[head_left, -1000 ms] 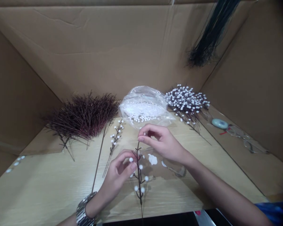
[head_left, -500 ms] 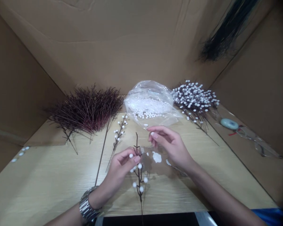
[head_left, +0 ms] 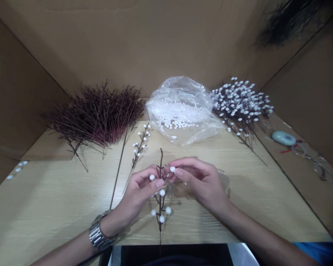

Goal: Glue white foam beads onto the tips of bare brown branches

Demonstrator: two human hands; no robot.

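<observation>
A brown twig [head_left: 160, 203] with several white berries on its lower side shoots stands nearly upright in front of me, its upper tip bare. My left hand [head_left: 144, 186] pinches the middle of it between thumb and fingers. To its right, my right hand [head_left: 197, 177] holds one white berry [head_left: 172, 169] between thumb and forefinger, close beside the twig. Behind the hands lies an open clear plastic bag [head_left: 183, 111] of loose white berries. A finished-looking berried twig [head_left: 141, 144] rests on the table left of the bag.
Bare dark twigs [head_left: 97, 114] are heaped at the back left. Berried twigs [head_left: 241, 103] form a pile at the back right. Beyond it are a pale oval object [head_left: 283, 138] and glasses [head_left: 308, 157]. Cardboard walls [head_left: 155, 40] surround the wooden table [head_left: 58, 199].
My right hand has come down and closer to the twig, and a white berry now shows at its fingertips. The left hand still grips the twig. The camera view has shifted slightly.
</observation>
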